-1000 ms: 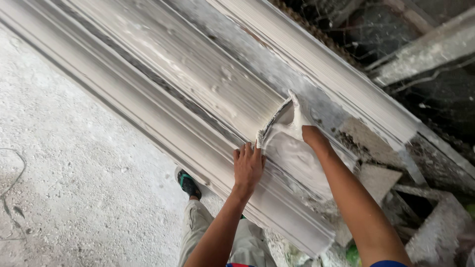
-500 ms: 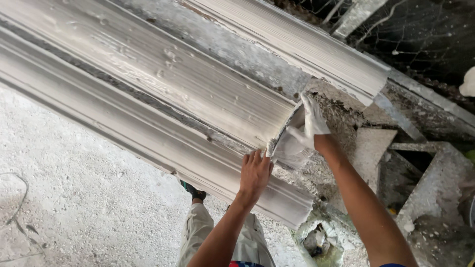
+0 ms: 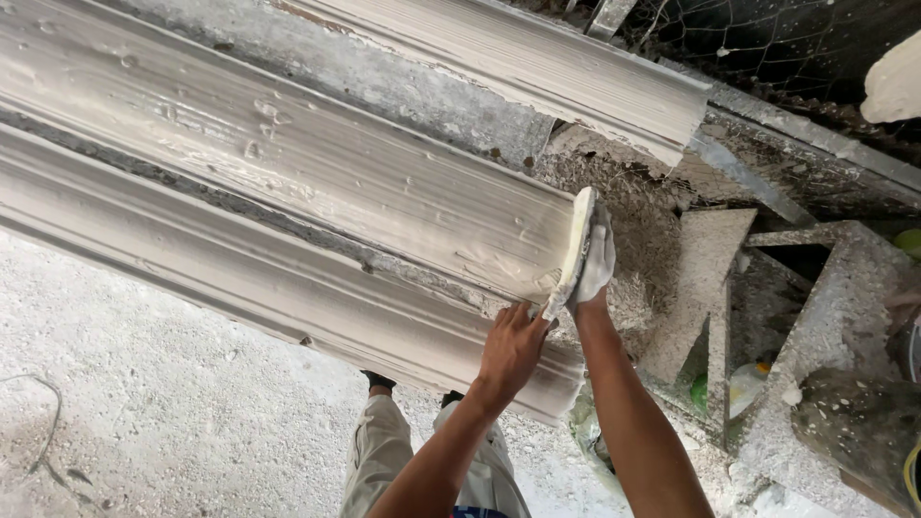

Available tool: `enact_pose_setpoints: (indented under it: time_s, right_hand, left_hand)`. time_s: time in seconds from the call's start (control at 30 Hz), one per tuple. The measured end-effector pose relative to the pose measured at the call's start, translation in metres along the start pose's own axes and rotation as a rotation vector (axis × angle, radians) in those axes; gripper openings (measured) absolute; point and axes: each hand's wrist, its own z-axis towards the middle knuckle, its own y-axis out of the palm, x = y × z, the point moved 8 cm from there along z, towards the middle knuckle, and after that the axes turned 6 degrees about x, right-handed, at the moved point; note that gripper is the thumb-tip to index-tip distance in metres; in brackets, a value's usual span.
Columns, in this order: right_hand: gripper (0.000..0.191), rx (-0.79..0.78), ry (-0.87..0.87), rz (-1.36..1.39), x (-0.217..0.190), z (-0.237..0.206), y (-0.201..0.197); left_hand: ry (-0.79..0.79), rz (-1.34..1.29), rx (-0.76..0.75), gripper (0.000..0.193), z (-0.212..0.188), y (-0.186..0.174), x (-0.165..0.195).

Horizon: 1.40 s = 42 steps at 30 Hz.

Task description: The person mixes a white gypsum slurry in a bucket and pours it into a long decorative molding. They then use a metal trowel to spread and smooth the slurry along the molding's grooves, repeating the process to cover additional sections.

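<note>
A: What is the left hand (image 3: 513, 347) doing?

B: It lies palm-down on the long white plaster cornice moulding (image 3: 288, 201), close to the moulding's cut end, with its fingers curled over the lower corner of the thin, flat, plaster-coated profile blade (image 3: 576, 251). The fingers are pressed together on that corner.

A: And the right hand (image 3: 597, 259)?

B: It is caked in white plaster and sits behind the blade, clamped on its back edge. The blade stands on edge across the end of the moulding's big concave curve, touching the wet surface there.

A: Where does the moulding lie?

B: It runs diagonally from the upper left down to the lower middle, on a rough grey bench (image 3: 403, 91). A second white moulded strip (image 3: 537, 67) lies beyond it, parallel, nearer the dark wire mesh (image 3: 796, 48) at the top.

A: What is to the right of the hands?

B: Plaster-crusted grey frame pieces (image 3: 705, 278) set at angles, and among them something green and yellowish (image 3: 734, 384), perhaps a bottle; it is too hidden to be sure.

A: And below?

B: A pale speckled concrete floor (image 3: 144, 412), the person's grey trousers (image 3: 384, 451) and a dark shoe (image 3: 378, 381) just under the moulding's lower edge.
</note>
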Motion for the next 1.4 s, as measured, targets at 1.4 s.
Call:
enact_pose_setpoints:
  time_s: [1.4]
  right_hand:
    - [0.063, -0.637, 1.289, 0.606, -0.033, 0.030, 0.113]
  left_hand:
    - [-0.530, -1.113, 0.460, 0.033, -0.004, -0.179, -0.088]
